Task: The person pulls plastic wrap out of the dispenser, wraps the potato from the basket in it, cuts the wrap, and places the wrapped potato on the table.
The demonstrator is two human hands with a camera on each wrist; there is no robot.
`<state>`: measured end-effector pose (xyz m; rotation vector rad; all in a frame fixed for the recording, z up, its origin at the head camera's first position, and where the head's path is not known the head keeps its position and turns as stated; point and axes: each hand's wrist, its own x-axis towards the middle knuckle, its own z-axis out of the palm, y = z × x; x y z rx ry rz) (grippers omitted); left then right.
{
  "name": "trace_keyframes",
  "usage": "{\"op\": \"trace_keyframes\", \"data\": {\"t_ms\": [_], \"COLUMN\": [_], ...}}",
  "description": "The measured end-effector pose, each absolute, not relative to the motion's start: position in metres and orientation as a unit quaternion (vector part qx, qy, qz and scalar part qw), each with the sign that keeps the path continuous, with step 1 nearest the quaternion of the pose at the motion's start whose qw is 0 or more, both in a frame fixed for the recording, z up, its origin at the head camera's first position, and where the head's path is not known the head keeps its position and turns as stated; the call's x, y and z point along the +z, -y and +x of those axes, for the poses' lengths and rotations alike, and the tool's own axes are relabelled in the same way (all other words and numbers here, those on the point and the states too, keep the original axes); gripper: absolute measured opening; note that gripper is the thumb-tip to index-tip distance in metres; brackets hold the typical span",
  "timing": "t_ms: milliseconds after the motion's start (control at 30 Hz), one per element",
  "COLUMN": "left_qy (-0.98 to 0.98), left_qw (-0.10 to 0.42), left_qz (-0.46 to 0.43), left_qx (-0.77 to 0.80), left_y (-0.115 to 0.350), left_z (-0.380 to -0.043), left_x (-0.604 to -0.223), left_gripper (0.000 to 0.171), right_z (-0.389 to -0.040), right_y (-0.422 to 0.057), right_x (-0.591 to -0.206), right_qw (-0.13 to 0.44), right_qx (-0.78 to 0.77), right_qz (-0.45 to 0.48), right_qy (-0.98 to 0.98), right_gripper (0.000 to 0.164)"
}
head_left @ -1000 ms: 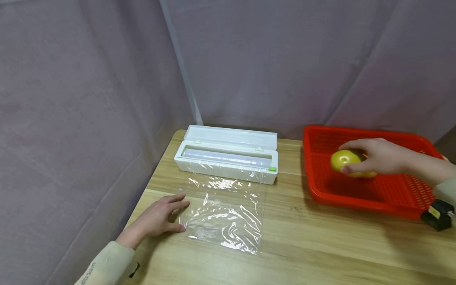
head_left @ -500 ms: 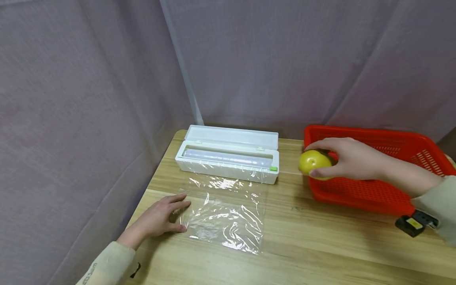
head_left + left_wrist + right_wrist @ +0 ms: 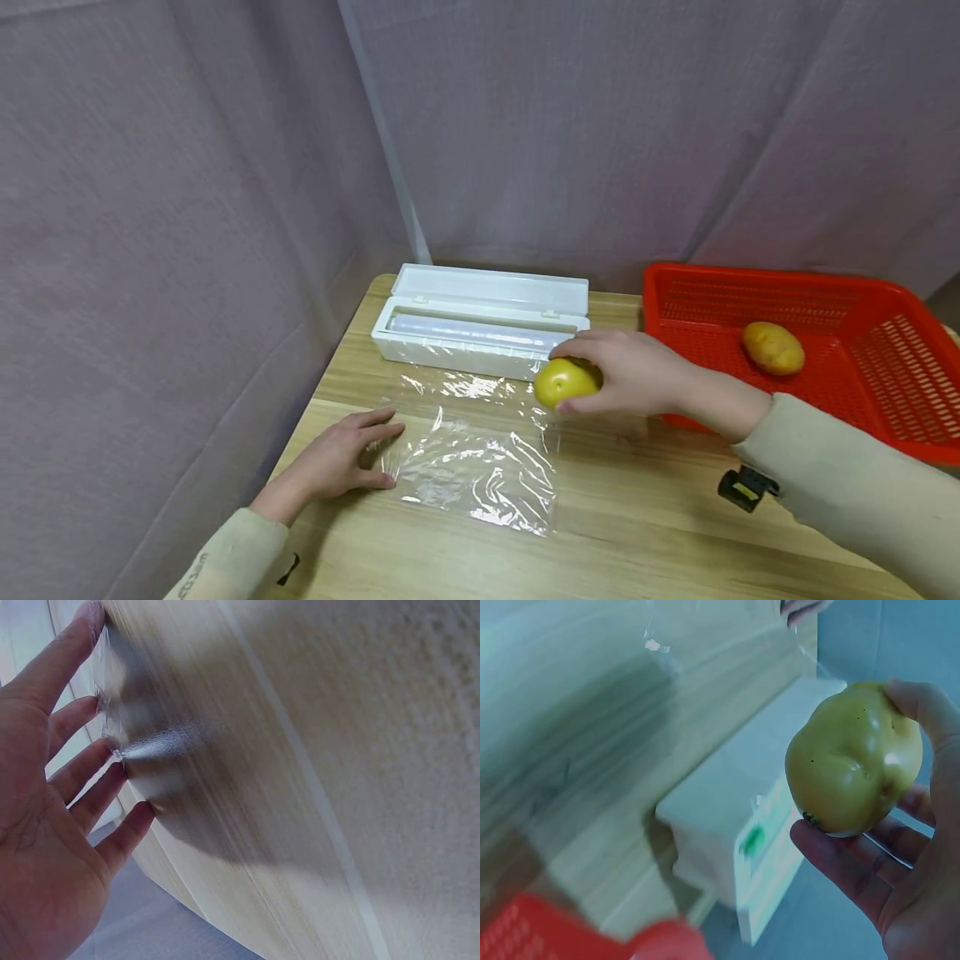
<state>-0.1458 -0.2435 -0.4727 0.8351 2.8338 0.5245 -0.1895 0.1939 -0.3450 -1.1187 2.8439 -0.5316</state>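
My right hand holds a yellow tomato between thumb and fingers, in the air over the upper right corner of a sheet of plastic wrap. The lobed, glossy tomato fills the grip in the right wrist view. At the sheet's left edge lies my left hand, fingers spread and fingertips touching the film; the left wrist view shows these fingers extended along the film's edge. The clear sheet runs flat over the table from a white dispenser box, whose lid stands raised.
A red plastic basket stands on the right with a potato inside. The wrap roll sits in the dispenser. Grey curtains hang behind and to the left of the wooden table.
My right hand has carried the tomato out of the basket and leftward to the plastic wrap, bringing the potato in the basket into full view. The left hand has stayed in place.
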Motion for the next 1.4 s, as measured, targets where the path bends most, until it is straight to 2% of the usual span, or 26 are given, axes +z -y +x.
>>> {"op": "trace_keyframes", "data": {"t_ms": [633, 933, 1167, 1400], "left_qy": [-0.941, -0.940, -0.939, -0.938], "left_qw": [0.068, 0.069, 0.065, 0.057], "left_qz": [0.283, 0.285, 0.288, 0.294], "left_qx": [0.171, 0.172, 0.175, 0.174], "left_y": [0.245, 0.246, 0.246, 0.247], "left_z": [-0.147, -0.148, -0.147, -0.147], "left_x": [-0.474, -0.475, -0.475, -0.476], "left_gripper": [0.080, 0.080, 0.080, 0.080], "right_z": [-0.203, -0.204, -0.206, -0.207], "right_y": [-0.099, -0.059, -0.041, -0.032], "right_x": [-0.390, -0.410, -0.426, -0.433], "right_qw": [0.063, 0.076, 0.078, 0.077], "right_qx": [-0.115, -0.075, -0.081, -0.080], "right_qz": [-0.413, -0.407, -0.401, -0.394], "right_qy": [-0.901, -0.907, -0.909, -0.912], "right_gripper": [0.055, 0.054, 0.050, 0.054]}}
